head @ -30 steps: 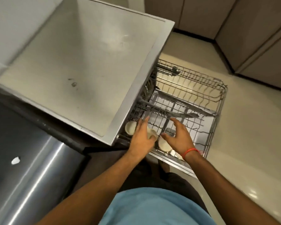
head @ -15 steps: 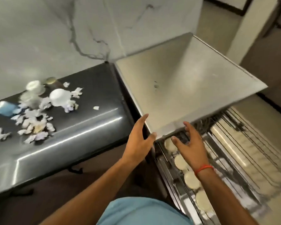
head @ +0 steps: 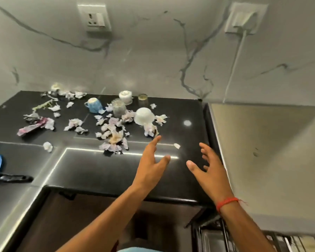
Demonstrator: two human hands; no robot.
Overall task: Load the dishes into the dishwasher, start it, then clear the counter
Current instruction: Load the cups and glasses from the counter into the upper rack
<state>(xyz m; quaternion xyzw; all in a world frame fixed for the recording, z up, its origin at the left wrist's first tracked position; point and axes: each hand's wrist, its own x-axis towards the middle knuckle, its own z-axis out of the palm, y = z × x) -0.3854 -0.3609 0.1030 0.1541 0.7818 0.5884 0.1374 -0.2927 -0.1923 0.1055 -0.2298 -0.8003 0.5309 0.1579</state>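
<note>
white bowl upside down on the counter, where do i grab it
Grip the white bowl around its flared lower rim, coming from above and the near side with the left hand. It sits inverted, so no inside edge shows; paper scraps crowd its left.

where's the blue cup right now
In the head view, the blue cup lies tipped on the black counter, far left of centre, beside a clear glass among paper scraps.

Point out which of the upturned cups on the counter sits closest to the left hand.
The large white cup, upside down among the paper scraps, just beyond the left hand; the blue cup sits farther back.
</note>
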